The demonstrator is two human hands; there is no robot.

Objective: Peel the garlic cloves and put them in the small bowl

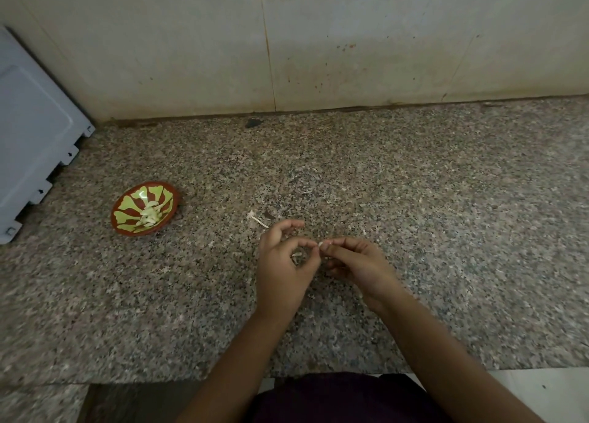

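Observation:
A small red bowl (126,221) with a yellow-green pattern sits at the left on the granite counter, tilted toward me. Several peeled garlic cloves (149,216) lie in it. Over the counter's middle, my left hand (283,269) and my right hand (360,263) meet fingertip to fingertip. A small pale garlic clove (322,244) is pinched between them; my right fingertips grip it and my left thumb and forefinger touch its end. Most of the clove is hidden by fingers.
Bits of garlic skin and a thin stem piece (258,220) lie on the counter (446,199) just beyond my hands. A grey appliance (32,135) stands at the far left. A stained wall (318,55) backs the counter. The counter's front edge is near my body.

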